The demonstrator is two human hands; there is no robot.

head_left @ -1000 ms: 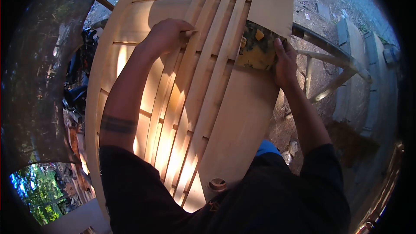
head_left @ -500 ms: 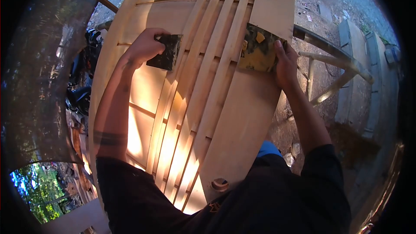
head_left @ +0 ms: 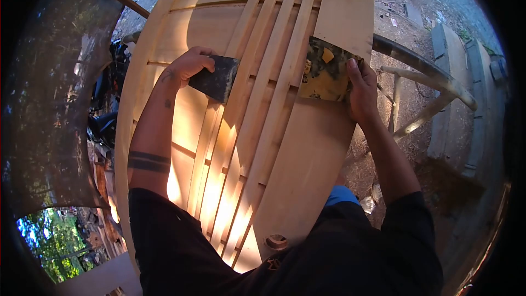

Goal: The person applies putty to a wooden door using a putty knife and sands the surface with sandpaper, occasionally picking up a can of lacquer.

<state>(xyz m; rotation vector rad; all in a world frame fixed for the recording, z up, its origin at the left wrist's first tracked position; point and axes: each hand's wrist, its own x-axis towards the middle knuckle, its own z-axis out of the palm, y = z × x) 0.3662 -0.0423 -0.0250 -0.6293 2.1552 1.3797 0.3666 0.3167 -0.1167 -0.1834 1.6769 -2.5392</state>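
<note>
- Outdoor work spot: large wooden panel (head_left: 309,148), curved left edge, fills the middle; tubular frame (head_left: 419,68) and pale planks (head_left: 452,93) off to its right on dirt.
- Long raised slats (head_left: 268,109) run lengthwise between the hands, shadow gaps crossing them.
- Left hand (head_left: 190,68): fingers pinching upper-left part of black sheet (head_left: 216,81), which sits over the left slats; can't tell if it touches.
- Right hand (head_left: 362,90): thumb on top, gripping right edge of smeared plate (head_left: 329,71), yellow patches, over the panel's right part.
- Dark shirt (head_left: 356,246) blocks the panel's near end; round hole (head_left: 275,242) just clears it.
- Left: dark mesh (head_left: 52,109), black clutter (head_left: 104,126), maybe machinery, too dim.
</note>
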